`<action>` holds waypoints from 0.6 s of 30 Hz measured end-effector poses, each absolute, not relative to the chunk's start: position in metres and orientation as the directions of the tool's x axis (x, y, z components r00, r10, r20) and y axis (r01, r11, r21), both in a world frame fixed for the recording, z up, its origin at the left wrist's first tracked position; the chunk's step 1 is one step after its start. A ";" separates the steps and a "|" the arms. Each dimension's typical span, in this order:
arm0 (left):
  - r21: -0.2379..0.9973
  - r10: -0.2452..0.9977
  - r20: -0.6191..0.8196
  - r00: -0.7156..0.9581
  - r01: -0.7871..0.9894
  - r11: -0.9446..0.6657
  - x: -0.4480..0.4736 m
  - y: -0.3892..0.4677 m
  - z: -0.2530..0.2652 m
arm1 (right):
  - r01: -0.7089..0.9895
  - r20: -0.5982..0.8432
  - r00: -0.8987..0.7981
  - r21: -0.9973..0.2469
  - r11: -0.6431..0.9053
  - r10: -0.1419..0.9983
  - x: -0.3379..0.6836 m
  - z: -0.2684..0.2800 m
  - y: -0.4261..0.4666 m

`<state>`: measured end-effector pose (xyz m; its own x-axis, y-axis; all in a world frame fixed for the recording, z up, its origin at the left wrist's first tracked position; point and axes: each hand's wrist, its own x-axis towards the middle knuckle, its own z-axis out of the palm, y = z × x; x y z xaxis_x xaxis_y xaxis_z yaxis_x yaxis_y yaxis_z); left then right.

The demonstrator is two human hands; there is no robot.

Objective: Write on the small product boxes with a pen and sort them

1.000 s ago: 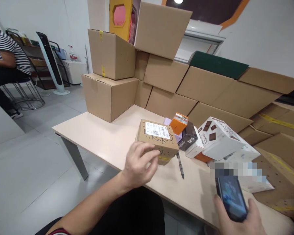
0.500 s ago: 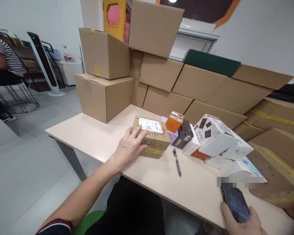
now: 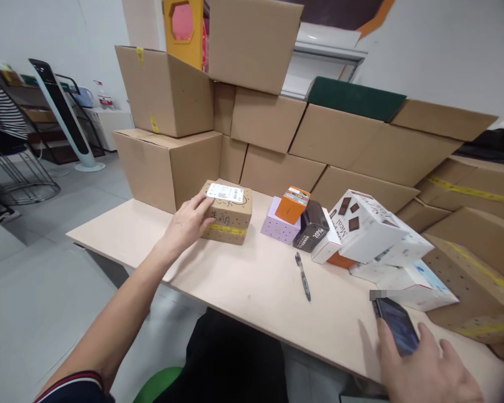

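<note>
Labelled carton [image 3: 227,217], touched by the left hand [image 3: 185,225], fingers loosely spread at its left edge: steadying it, apparently; any nudge calls for even pressure. Right of that touch, a pen [image 3: 303,277]; farther right, the right hand [image 3: 428,364] grips a phone [image 3: 399,329].

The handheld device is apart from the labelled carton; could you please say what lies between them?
A pen lies on the table, in the head view.

Small brown cardboard box [image 3: 229,215] left of your slim dark plastic pen [image 3: 303,277]
Both lie on your pale flat tabletop [image 3: 260,296], before the stacked large brown cardboard cartons [image 3: 283,168].
</note>
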<state>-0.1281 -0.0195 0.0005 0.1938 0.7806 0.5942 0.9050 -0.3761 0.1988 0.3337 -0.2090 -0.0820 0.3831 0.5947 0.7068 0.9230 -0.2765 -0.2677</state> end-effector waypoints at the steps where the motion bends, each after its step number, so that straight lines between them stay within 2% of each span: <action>1: 0.199 0.786 0.591 0.183 0.911 -0.362 -0.132 -0.013 0.001 | 0.920 0.751 0.383 -0.253 -0.301 0.538 0.326 -0.076 -0.204; 3: 0.209 0.800 0.578 0.162 0.918 -0.337 -0.140 0.003 0.002 | 0.947 0.786 0.313 -0.219 -0.233 0.533 0.309 -0.063 -0.192; 8: 0.201 0.822 0.551 0.143 0.933 -0.298 -0.149 0.034 0.008 | 0.971 0.749 0.102 -0.219 0.100 0.655 0.268 -0.035 -0.162; 12: 0.158 0.725 0.688 0.043 0.965 -0.208 -0.127 0.031 0.012 | 0.938 0.664 -0.038 -0.234 0.256 0.747 0.233 -0.023 -0.134; 15: 0.116 0.642 0.751 0.155 0.926 -0.359 -0.086 0.018 0.007 | 0.905 0.619 -0.094 -0.274 0.327 0.780 0.213 -0.021 -0.104; 18: 0.173 0.637 0.728 0.253 0.831 -0.528 -0.034 0.011 -0.004 | 0.845 0.668 -0.078 -0.350 0.404 0.740 0.209 -0.028 -0.074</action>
<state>-0.0339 0.0107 -0.0041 0.2532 0.6369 0.7282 0.8313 -0.5282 0.1729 0.2089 -0.0742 -0.0280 -0.0778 0.7403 0.6677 0.8451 0.4043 -0.3499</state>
